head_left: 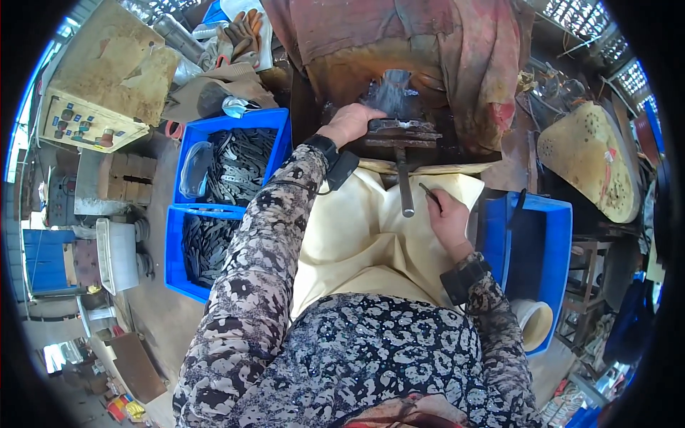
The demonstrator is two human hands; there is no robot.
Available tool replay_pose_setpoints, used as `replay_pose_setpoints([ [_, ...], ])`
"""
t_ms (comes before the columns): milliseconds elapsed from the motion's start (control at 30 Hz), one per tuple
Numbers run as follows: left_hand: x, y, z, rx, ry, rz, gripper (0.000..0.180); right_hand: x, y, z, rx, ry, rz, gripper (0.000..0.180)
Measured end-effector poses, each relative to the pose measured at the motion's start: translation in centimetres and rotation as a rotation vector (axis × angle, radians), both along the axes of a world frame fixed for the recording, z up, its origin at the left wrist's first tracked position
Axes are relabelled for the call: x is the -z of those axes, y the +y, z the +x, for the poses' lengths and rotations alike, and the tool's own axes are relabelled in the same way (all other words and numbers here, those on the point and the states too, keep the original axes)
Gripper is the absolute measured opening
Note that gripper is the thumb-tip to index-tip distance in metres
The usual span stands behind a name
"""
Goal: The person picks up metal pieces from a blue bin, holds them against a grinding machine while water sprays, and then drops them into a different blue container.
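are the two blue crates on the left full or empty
Partly full: both blue crates hold dark flat metal pieces, not heaped to the rim.

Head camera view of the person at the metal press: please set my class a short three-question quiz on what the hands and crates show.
1. True or false: the left hand rests on the dark metal die block of the press.
2. Which hand holds the thin dark metal rod?
A. left
B. right
C. neither
3. Fill in: the two blue plastic crates on the person's left hold dark flat metal ____.

Key:
1. True.
2. B, the right hand, its grip closed on the rod.
3. Pieces.
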State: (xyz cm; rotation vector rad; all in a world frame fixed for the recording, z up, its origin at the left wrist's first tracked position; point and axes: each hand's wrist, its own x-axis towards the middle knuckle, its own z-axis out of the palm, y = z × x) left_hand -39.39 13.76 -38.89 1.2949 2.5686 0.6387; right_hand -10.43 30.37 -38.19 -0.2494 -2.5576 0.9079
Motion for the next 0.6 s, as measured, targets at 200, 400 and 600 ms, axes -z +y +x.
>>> replay_pose_setpoints([
  [200,-0.7,-0.9,0.1,-0.014,0.059,-0.027,0.050,0.0,-0.3,-0.2,-0.012,-0.008,0.074,0.010],
  [400,-4.3,-2.5,3.4,-0.025,0.341,0.047,0.040,0.2,0.1,-0.4,-0.008,0.008,0.069,0.010],
  [600,-9.7,-2.6,14.4,0.203,0.467,0.245,0.053,0.1,0.1,-0.2,-0.006,0.023,0.062,0.010],
])
